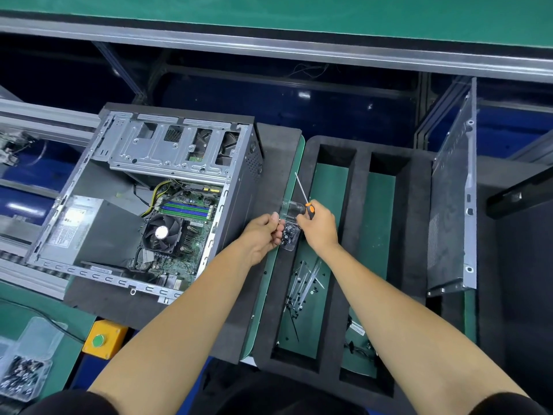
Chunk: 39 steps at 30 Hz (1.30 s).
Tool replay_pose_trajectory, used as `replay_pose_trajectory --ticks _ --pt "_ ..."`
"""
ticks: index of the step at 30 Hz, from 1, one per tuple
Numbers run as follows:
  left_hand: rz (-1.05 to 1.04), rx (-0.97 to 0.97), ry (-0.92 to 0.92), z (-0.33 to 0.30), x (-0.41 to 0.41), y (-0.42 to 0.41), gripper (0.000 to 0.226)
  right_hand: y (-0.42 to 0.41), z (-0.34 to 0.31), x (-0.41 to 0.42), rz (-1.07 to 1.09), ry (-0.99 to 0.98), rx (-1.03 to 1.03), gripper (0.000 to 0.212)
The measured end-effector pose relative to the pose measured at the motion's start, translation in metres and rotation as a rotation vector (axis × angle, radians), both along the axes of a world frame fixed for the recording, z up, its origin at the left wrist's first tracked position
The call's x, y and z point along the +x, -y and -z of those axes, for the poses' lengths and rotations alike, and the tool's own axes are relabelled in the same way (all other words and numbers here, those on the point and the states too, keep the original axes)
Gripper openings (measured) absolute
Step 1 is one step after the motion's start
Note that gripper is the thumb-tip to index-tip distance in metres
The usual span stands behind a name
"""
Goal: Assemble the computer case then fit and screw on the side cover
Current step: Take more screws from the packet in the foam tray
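Pinching clear screw box — left hand, right hand clutching screwdriver, screws blurred.

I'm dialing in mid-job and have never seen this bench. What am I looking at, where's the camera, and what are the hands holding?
This is one view from a camera on the worker's head, looking down. The open computer case lies on dark foam, its inside exposed. The side cover stands upright at the right, not yet fitted. The left hand holds a small clear screw box. The right hand grips an orange-handled screwdriver and touches the box. A black foam tray below holds loose parts.
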State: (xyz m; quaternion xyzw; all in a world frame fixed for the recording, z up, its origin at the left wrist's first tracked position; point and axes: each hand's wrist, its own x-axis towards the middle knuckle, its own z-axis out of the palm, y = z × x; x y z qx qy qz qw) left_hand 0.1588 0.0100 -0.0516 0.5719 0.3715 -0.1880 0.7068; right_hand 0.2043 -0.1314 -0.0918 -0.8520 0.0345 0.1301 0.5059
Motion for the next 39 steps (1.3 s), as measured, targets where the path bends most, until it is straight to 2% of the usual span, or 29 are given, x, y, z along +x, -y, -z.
replay_pose_trajectory --ticks 8,22,31,37,39 --pt "-0.033 -0.076 0.106 -0.006 0.004 0.002 0.025 0.0 -0.002 -0.001 0.006 0.032 -0.016 0.04" --pt "-0.047 -0.268 0.212 -0.016 0.002 0.004 0.02 0.001 0.004 0.0 0.011 0.029 -0.02 0.022" --pt "-0.008 -0.337 0.293 -0.021 0.001 0.007 0.019 0.001 0.007 0.002 0.015 0.032 -0.032 0.021" --pt "-0.083 -0.325 0.244 -0.022 0.005 0.004 0.012 0.001 0.006 0.003 0.012 0.032 -0.034 0.022" --pt "-0.148 -0.266 0.194 -0.019 0.009 0.001 0.018 0.0 0.004 0.003 0.012 0.021 -0.028 0.028"
